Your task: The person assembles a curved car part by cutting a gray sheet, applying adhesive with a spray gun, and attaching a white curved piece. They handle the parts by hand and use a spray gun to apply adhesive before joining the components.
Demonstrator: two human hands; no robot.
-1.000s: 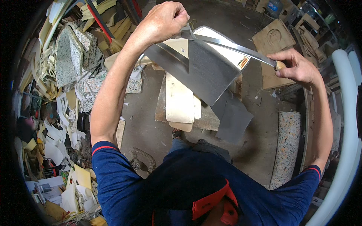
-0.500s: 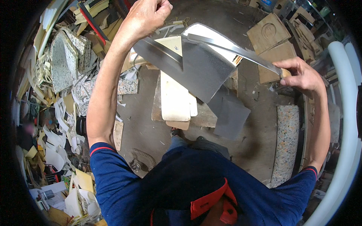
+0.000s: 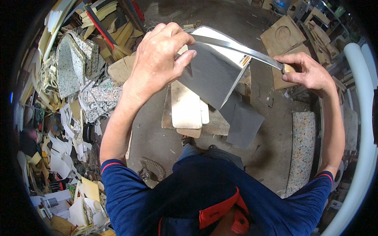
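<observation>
One knife [image 3: 244, 50], head view: it slanted from the left hand's fingertips out to the right, long blade along the far edge of the dark sheet, wooden handle at the right end.
Right hand [image 3: 311, 72]: thumb and fingers were closed around the handle [image 3: 289, 69].
Left hand [image 3: 157, 61]: it hung above the sheet's left part, thumb apart from the curled fingers; whether they touched the blade's tip, the view could not tell.
Dark sheet [image 3: 212, 74]: it lay in the middle, above the bench [image 3: 218, 126], its left part hidden by the left hand.
White panel [image 3: 210, 32]: it showed just beyond the blade, on the far side.
Pale board [image 3: 186, 108]: it lay on the bench, nearer than the sheet.
Dark piece [image 3: 250, 126]: it hung past the bench's near right edge, partly under the sheet.
Progress: the work looked unfinished, as the blade was out over the sheet; no cut line could be made out, so how much was done or left could not be told.
Surroundings: scraps [image 3: 59, 157] were heaped on the left, and a speckled foam piece [image 3: 302, 153] stood at the right.
</observation>
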